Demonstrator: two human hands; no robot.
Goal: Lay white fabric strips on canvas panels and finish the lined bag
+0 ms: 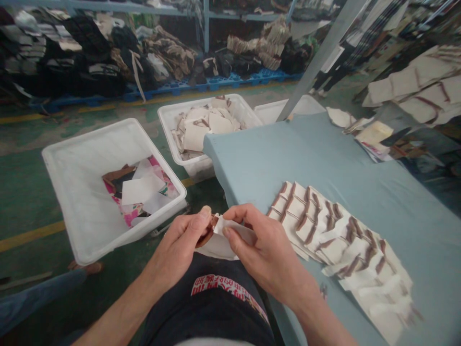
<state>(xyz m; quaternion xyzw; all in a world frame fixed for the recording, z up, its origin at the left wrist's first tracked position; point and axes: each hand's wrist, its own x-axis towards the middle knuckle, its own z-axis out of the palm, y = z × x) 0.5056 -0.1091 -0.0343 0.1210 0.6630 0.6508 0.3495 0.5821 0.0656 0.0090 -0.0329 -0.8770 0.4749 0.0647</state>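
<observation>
My left hand and my right hand both pinch one small cream fabric piece with a brown strip, held over my lap at the table's near left corner. The left thumb presses the brown end; the right fingers fold the cream end. Just right of my hands, a row of several overlapping cream and brown fabric pieces lies on the blue-grey table.
A white bin with pink patterned and white scraps stands on the green floor at left. A second white bin behind it holds cream pieces. More cream pieces are stacked at far right. Dark garments fill shelves at the back.
</observation>
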